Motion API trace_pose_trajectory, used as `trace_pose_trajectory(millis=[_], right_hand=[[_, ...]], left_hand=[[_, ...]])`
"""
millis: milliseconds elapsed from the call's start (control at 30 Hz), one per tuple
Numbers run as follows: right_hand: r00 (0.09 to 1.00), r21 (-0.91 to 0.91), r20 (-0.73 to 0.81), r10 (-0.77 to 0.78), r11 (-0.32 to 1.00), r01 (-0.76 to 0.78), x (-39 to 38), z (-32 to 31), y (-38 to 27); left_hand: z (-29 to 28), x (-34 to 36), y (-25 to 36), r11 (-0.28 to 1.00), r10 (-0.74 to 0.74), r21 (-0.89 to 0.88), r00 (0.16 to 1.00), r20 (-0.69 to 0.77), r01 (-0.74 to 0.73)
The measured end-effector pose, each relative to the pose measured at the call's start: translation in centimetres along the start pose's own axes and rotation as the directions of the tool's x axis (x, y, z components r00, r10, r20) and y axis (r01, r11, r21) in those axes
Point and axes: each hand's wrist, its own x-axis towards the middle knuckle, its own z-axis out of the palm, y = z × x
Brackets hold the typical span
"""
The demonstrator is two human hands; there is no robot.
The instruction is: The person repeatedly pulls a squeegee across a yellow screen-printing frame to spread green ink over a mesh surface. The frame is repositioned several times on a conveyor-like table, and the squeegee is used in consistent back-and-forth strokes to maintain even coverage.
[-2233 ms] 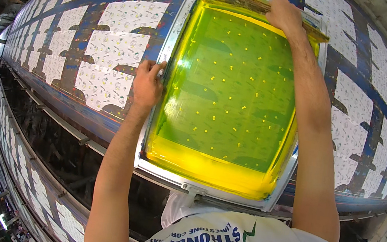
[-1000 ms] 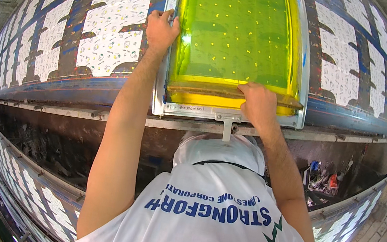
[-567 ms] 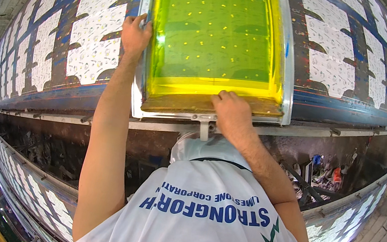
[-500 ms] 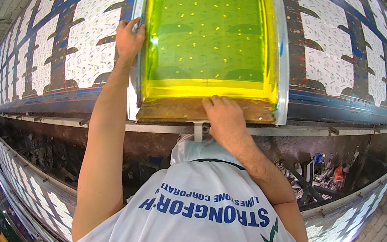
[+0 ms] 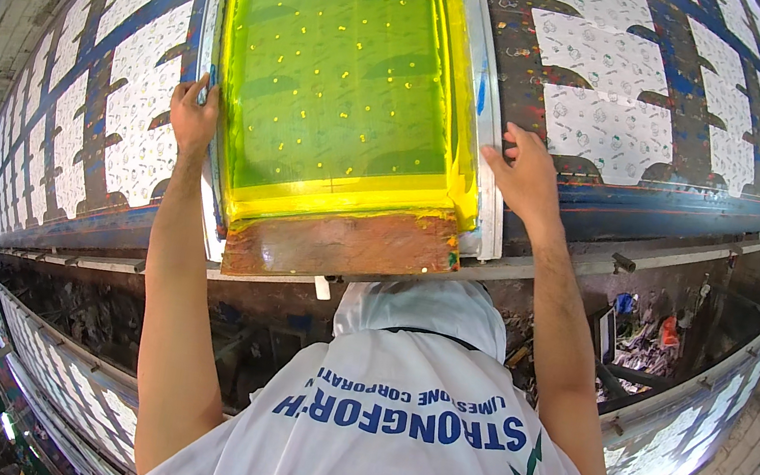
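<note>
A screen printing frame (image 5: 480,84) with pale metal sides and a yellow-green mesh (image 5: 335,81) lies slightly turned on a long table. Across its near end runs a brown wooden strip (image 5: 339,243). My left hand (image 5: 193,118) has its fingers curled round the frame's left side. Beside the right side is my right hand (image 5: 527,176), thumb and fingers apart, with the thumb close to the metal edge; whether it touches cannot be made out. Printed white fabric pieces show faintly through the mesh.
White printed fabric pieces (image 5: 605,134) lie in rows on the dark table on both sides. A metal rail (image 5: 585,262) follows the table's near edge. Beyond it is a gap with scraps (image 5: 646,344) on the floor. Another table with fabric pieces (image 5: 670,448) stands behind me.
The frame has shifted left and a little toward me, turning slightly. My right hand has left the wooden strip and moved to the frame's right side. My left hand has gone left with the frame.
</note>
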Motion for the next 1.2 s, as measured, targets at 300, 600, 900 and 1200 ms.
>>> trace_pose_trajectory(millis=[300,600,900,1200], right_hand=[[0.967,-0.22,-0.183,-0.18,0.966,0.138,1.4,3.2,0.4],[0.948,0.031,-0.262,-0.18,0.98,0.195,0.8,0.1,-2.3],[0.896,0.115,-0.398,-0.195,0.959,0.26,4.4,-8.1,2.6],[0.87,0.062,-0.432,-0.239,0.954,0.293,9.4,-23.1,21.6]], left_hand=[[-0.4,-0.2,0.1,0.997,0.041,-0.058,0.997,-0.058,-0.044],[0.0,0.0,-1.9,0.987,-0.01,-0.157,0.999,0.035,0.015],[0.4,3.4,7.3,0.988,0.017,-0.156,0.998,0.06,-0.008],[7.4,0.6,31.5,0.983,0.123,-0.129,0.989,-0.079,-0.133]])
